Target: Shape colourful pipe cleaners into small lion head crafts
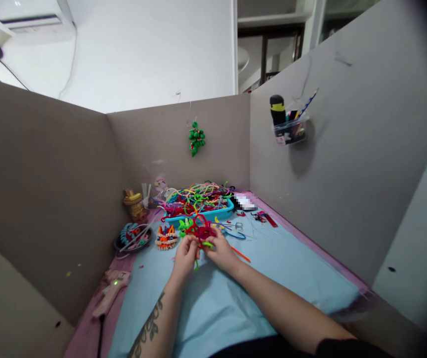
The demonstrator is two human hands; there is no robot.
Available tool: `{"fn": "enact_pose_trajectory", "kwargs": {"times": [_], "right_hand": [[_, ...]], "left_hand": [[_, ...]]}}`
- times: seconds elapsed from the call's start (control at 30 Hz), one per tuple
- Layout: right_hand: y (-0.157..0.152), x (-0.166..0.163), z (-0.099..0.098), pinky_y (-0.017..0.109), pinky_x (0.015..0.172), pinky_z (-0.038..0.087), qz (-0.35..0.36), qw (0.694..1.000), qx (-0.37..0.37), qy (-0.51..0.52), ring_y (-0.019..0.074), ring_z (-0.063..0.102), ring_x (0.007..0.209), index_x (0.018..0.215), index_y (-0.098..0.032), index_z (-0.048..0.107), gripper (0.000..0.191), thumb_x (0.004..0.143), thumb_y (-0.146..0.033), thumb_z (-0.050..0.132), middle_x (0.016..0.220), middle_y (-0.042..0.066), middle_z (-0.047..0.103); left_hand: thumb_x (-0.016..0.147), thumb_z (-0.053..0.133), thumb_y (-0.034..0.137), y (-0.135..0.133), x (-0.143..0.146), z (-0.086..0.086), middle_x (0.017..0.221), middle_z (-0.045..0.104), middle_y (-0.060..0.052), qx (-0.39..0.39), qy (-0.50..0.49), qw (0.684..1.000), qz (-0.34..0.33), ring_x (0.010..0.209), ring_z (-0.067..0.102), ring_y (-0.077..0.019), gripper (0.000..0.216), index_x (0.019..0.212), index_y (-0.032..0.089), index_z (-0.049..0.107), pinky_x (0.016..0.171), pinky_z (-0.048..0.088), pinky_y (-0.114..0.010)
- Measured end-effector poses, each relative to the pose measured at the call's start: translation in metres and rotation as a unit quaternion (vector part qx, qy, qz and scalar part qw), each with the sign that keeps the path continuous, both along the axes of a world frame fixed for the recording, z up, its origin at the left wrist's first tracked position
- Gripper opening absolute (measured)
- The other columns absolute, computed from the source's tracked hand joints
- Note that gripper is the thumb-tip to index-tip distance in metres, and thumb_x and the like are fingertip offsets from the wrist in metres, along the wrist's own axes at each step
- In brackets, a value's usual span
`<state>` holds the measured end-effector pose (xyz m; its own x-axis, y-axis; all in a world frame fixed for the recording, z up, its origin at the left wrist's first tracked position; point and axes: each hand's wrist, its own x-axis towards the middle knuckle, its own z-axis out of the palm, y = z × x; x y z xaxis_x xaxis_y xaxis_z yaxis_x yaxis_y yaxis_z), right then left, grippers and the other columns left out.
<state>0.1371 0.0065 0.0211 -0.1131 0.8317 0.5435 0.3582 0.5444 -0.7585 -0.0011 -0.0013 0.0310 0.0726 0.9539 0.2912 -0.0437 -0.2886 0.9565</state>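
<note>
Plenty hanging up here!
A green bobbly ornament point(197, 138) dangles against the back panel point(146, 144), a clear holder point(290, 136) hangs on the right panel point(343, 134), and there's the white air conditioner point(34, 11), high on the left!

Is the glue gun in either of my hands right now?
No, the glue gun lies on the pink surface, while your left hand and right hand hold red pipe cleaners.

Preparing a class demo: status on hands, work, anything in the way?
Left hand, right hand: both holding red pipe-cleaner bundle. Possibly in the way: bright-green cluster behind.
</note>
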Motion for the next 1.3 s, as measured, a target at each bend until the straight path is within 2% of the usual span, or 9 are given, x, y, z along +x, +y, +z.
{"fn": "enact_pose_trajectory", "kwargs": {"times": [0.17, 0.27, 0.33, 0.53, 0.73, 0.9, 1.0, 1.1, 1.3], "right_hand": [[0.000, 0.000, 0.000, 0.035, 0.103, 0.032, -0.001, 1.000, -0.007, -0.003, 0.0228, 0.048, 0.115, 0.074, -0.018, 0.067, 0.008, 0.067, -0.018, 0.062, 0.119, 0.010, 0.050], [-0.001, -0.001, 0.002, 0.035, 0.103, 0.031, -0.010, 1.000, -0.023, 0.006, 0.0233, 0.046, 0.117, 0.070, -0.018, 0.067, 0.007, 0.071, -0.022, 0.061, 0.117, 0.011, 0.051], [-0.001, -0.001, 0.001, 0.034, 0.103, 0.030, -0.013, 0.999, -0.028, 0.010, 0.0233, 0.043, 0.121, 0.069, -0.018, 0.066, 0.008, 0.071, -0.022, 0.060, 0.119, 0.010, 0.050], [-0.003, -0.002, 0.001, 0.033, 0.102, 0.032, 0.013, 0.999, -0.046, 0.014, 0.0232, 0.043, 0.121, 0.069, -0.018, 0.065, 0.005, 0.065, -0.018, 0.063, 0.130, 0.008, 0.041], [-0.009, -0.007, 0.005, 0.034, 0.102, 0.033, 0.016, 0.998, -0.058, 0.006, 0.0221, 0.044, 0.119, 0.067, -0.019, 0.064, 0.016, 0.063, -0.008, 0.053, 0.126, 0.006, 0.045], [-0.009, -0.010, 0.002, 0.036, 0.101, 0.034, 0.035, 0.998, -0.053, 0.004, 0.0230, 0.045, 0.118, 0.069, -0.019, 0.065, 0.014, 0.064, -0.010, 0.056, 0.125, 0.007, 0.046], [-0.007, -0.009, 0.000, 0.035, 0.101, 0.034, 0.030, 0.998, -0.048, 0.009, 0.0232, 0.045, 0.119, 0.068, -0.018, 0.065, 0.010, 0.066, -0.012, 0.057, 0.126, 0.008, 0.045], [-0.004, -0.008, -0.001, 0.035, 0.100, 0.035, 0.017, 0.998, -0.058, 0.005, 0.0234, 0.044, 0.120, 0.067, -0.018, 0.064, 0.012, 0.064, -0.010, 0.056, 0.127, 0.008, 0.044], [-0.004, -0.007, -0.002, 0.035, 0.100, 0.034, 0.028, 0.998, -0.060, 0.003, 0.0232, 0.045, 0.118, 0.066, -0.018, 0.063, 0.012, 0.064, -0.009, 0.055, 0.121, 0.008, 0.048]], "left_hand": [[0.073, 0.060, 0.038, -0.004, 0.000, 0.004, 0.067, 0.054, 0.003, 0.019, -0.031, 0.999, -0.040, 0.060, 0.053, -0.0093, 0.027, 0.087, 0.019, 0.046, 0.055, 0.039, -0.019], [0.066, 0.065, 0.023, -0.007, -0.001, 0.005, 0.087, 0.058, -0.001, 0.057, 0.021, 0.997, -0.050, 0.083, 0.056, -0.0137, 0.039, 0.099, 0.020, 0.043, 0.075, 0.043, -0.026], [0.063, 0.063, 0.015, -0.007, -0.002, 0.003, 0.090, 0.056, -0.001, 0.089, 0.071, 0.993, -0.024, 0.084, 0.055, -0.0133, 0.044, 0.102, 0.021, 0.041, 0.079, 0.043, -0.028], [0.070, 0.059, 0.023, -0.007, -0.002, -0.004, 0.093, 0.056, -0.004, 0.148, 0.194, 0.968, 0.055, 0.087, 0.055, -0.0174, 0.034, 0.101, 0.019, 0.045, 0.080, 0.043, -0.031], [0.073, 0.055, 0.024, -0.005, -0.002, -0.010, 0.089, 0.059, -0.007, 0.146, 0.258, 0.944, 0.145, 0.081, 0.058, -0.0203, 0.026, 0.096, 0.018, 0.044, 0.072, 0.044, -0.032], [0.068, 0.052, 0.015, -0.007, 0.000, -0.006, 0.084, 0.060, -0.003, 0.126, 0.232, 0.955, 0.134, 0.073, 0.058, -0.0172, 0.030, 0.097, 0.018, 0.045, 0.067, 0.044, -0.028], [0.064, 0.050, 0.013, -0.007, -0.002, -0.002, 0.074, 0.058, -0.001, 0.136, 0.246, 0.951, 0.126, 0.069, 0.054, -0.0158, 0.021, 0.085, 0.018, 0.052, 0.065, 0.042, -0.026], [0.064, 0.053, 0.018, -0.005, -0.003, -0.002, 0.064, 0.054, 0.001, 0.135, 0.263, 0.946, 0.134, 0.064, 0.051, -0.0155, 0.002, 0.066, 0.018, 0.052, 0.063, 0.039, -0.026], [0.071, 0.057, 0.032, -0.002, -0.001, -0.004, 0.062, 0.052, 0.000, 0.157, 0.280, 0.933, 0.161, 0.061, 0.049, -0.0156, 0.017, 0.064, 0.017, 0.051, 0.059, 0.038, -0.026]]}}
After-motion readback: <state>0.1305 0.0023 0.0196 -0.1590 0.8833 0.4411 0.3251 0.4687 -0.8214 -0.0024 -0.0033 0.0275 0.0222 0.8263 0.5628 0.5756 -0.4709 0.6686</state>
